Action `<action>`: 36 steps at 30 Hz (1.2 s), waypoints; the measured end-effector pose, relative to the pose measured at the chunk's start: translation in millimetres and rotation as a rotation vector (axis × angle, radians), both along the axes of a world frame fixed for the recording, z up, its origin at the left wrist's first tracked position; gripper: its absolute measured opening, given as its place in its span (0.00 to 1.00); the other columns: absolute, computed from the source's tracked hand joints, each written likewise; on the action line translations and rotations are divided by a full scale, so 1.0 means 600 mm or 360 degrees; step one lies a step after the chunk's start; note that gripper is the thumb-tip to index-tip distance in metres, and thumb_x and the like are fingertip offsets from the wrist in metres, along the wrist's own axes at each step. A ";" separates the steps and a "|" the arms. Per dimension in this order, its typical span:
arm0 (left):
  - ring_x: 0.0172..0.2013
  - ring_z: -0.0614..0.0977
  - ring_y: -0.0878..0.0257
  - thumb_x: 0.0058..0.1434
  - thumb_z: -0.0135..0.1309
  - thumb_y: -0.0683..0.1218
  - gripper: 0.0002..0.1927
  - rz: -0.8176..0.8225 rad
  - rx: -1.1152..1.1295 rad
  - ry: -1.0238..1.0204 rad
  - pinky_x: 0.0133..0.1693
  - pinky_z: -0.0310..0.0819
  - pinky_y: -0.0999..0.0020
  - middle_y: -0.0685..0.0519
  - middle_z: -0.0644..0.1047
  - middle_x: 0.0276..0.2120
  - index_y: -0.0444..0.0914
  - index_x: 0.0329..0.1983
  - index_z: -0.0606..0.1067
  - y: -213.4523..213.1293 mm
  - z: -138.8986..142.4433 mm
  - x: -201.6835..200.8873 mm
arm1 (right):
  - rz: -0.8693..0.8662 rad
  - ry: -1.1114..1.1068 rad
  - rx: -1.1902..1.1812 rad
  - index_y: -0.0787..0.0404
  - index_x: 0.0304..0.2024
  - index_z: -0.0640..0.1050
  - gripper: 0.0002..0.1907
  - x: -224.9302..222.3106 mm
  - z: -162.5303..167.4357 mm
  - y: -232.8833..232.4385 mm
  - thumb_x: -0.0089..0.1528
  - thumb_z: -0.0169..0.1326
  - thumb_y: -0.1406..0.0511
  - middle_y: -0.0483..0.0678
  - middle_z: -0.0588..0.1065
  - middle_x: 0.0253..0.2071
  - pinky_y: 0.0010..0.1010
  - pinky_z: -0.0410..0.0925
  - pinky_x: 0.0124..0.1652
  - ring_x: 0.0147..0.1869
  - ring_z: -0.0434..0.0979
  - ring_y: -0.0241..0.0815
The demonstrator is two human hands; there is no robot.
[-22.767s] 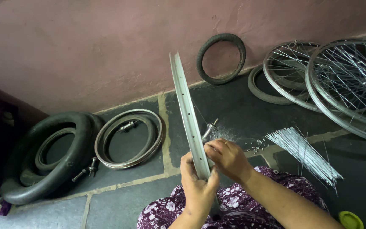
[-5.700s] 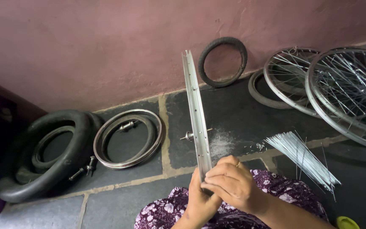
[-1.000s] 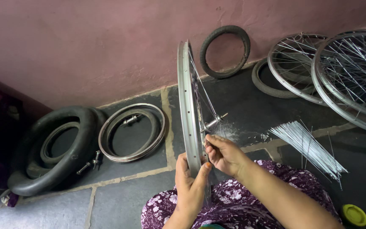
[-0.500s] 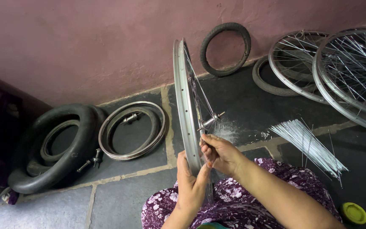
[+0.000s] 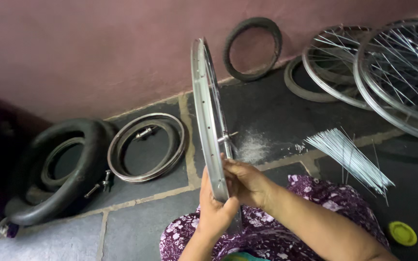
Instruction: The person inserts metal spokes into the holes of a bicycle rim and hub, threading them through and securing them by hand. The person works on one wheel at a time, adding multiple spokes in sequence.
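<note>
**Bare wheel rim held upright over a cluttered stone floor**

A pink wall [image 5: 97, 53] ran behind everything, meeting a floor [image 5: 136, 227] of dark stone slabs. Against the wall on the right leaned spoked wheels [image 5: 402, 72], overlapping one another, with a small black tyre [image 5: 252, 48] propped upright just left of them. On the left a fat black tyre [image 5: 54, 174] lay flat, and beside it a stack of thin metal rims [image 5: 146, 147] with a hub axle lying across its top edge. A few loose bolts [image 5: 103, 180] sat between the two. To the right, a fan of loose silver spokes [image 5: 349, 157] lay on the floor, and near it a small round yellow lid [image 5: 402, 233].

The silver wheel rim [image 5: 208, 116] stood on edge in the middle, seen nearly end-on, its hub [image 5: 226, 137] poking out to the right. Its lower arc rested above the person's lap, over a purple floral garment [image 5: 315, 203]. The left hand [image 5: 216, 212] was clenched on the rim's lower edge from below. The right hand [image 5: 247, 181] pinched at the inner side of the rim just above, fingers closed on what looked like a spoke end, too fine to tell for sure. The two hands touched.
</note>
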State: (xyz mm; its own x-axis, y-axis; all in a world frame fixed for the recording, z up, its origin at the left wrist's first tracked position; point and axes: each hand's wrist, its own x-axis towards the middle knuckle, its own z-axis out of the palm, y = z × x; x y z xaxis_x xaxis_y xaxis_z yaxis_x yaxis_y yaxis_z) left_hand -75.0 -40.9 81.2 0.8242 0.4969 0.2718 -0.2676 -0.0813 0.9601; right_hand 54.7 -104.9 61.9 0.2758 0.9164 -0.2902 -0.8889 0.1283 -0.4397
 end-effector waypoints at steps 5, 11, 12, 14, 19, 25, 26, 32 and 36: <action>0.42 0.79 0.63 0.47 0.49 0.36 0.32 -0.0031 0.0086 0.0163 0.46 0.76 0.68 0.51 0.76 0.43 0.33 0.60 0.70 0.005 -0.009 0.011 | -0.0011 -0.0816 -0.0048 0.63 0.40 0.79 0.09 0.049 -0.093 -0.015 0.67 0.55 0.63 0.45 0.78 0.29 0.26 0.76 0.31 0.30 0.79 0.35; 0.56 0.74 0.53 0.49 0.50 0.34 0.21 -0.0055 0.0345 -0.0015 0.62 0.64 0.53 0.46 0.74 0.43 0.32 0.49 0.71 0.022 -0.015 0.031 | -0.0563 -0.2295 -0.1174 0.63 0.40 0.82 0.08 0.225 -0.273 -0.104 0.59 0.60 0.67 0.48 0.82 0.39 0.33 0.74 0.46 0.44 0.82 0.43; 0.56 0.75 0.53 0.49 0.50 0.34 0.20 -0.0060 0.0375 -0.0037 0.66 0.62 0.52 0.46 0.74 0.43 0.32 0.48 0.71 0.024 -0.015 0.035 | -0.0694 -0.1983 -0.1273 0.62 0.42 0.81 0.09 0.256 -0.289 -0.119 0.59 0.59 0.68 0.47 0.82 0.40 0.33 0.74 0.48 0.45 0.82 0.43; 0.55 0.75 0.52 0.48 0.49 0.34 0.20 -0.0021 0.0418 -0.0027 0.67 0.62 0.49 0.46 0.74 0.42 0.33 0.46 0.72 0.028 -0.015 0.044 | -0.0747 -0.1856 -0.1481 0.59 0.45 0.80 0.10 0.306 -0.315 -0.130 0.61 0.57 0.67 0.46 0.81 0.41 0.35 0.72 0.47 0.47 0.82 0.44; 0.57 0.75 0.50 0.41 0.50 0.35 0.18 0.0080 0.0430 0.0050 0.67 0.60 0.45 0.45 0.76 0.41 0.34 0.39 0.70 0.044 -0.016 0.072 | -0.0614 -0.2771 -0.1832 0.52 0.40 0.83 0.08 0.441 -0.363 -0.145 0.59 0.58 0.68 0.50 0.80 0.39 0.40 0.72 0.45 0.46 0.81 0.50; 0.55 0.77 0.49 0.39 0.47 0.35 0.14 0.0104 0.0476 0.0029 0.71 0.56 0.42 0.44 0.77 0.38 0.35 0.33 0.68 0.059 -0.024 0.104 | -0.0272 -0.2833 -0.2120 0.51 0.35 0.83 0.08 0.499 -0.418 -0.173 0.54 0.62 0.68 0.47 0.78 0.42 0.44 0.73 0.44 0.48 0.80 0.51; 0.56 0.77 0.49 0.39 0.46 0.35 0.14 0.0126 0.0451 0.0050 0.71 0.56 0.42 0.44 0.76 0.38 0.35 0.32 0.68 0.057 -0.025 0.109 | -0.0171 -0.2866 -0.2169 0.50 0.35 0.83 0.09 0.501 -0.425 -0.174 0.52 0.63 0.68 0.46 0.78 0.43 0.44 0.73 0.45 0.49 0.79 0.51; 0.57 0.76 0.48 0.39 0.47 0.35 0.15 0.0156 0.0424 0.0116 0.69 0.59 0.42 0.44 0.76 0.39 0.34 0.34 0.68 0.041 -0.017 0.128 | -0.0313 -0.3033 -0.2110 0.54 0.33 0.81 0.09 0.500 -0.431 -0.178 0.51 0.64 0.69 0.47 0.78 0.41 0.42 0.73 0.46 0.50 0.79 0.51; 0.57 0.75 0.48 0.43 0.49 0.35 0.20 0.0064 0.0389 0.0077 0.67 0.61 0.47 0.44 0.75 0.43 0.32 0.42 0.69 0.038 -0.005 0.121 | -0.1107 -0.2367 -0.1544 0.62 0.41 0.78 0.03 0.466 -0.375 -0.157 0.64 0.55 0.72 0.52 0.79 0.35 0.35 0.73 0.44 0.41 0.82 0.47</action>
State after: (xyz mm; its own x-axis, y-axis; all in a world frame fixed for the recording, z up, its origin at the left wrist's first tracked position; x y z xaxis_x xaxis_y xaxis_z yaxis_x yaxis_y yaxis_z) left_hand -2.1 -18.1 78.1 0.8202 0.4537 0.3483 -0.2135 -0.3220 0.9223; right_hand 334.0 -198.9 -163.4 0.9450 0.2402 0.2220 0.3143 -0.4791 -0.8195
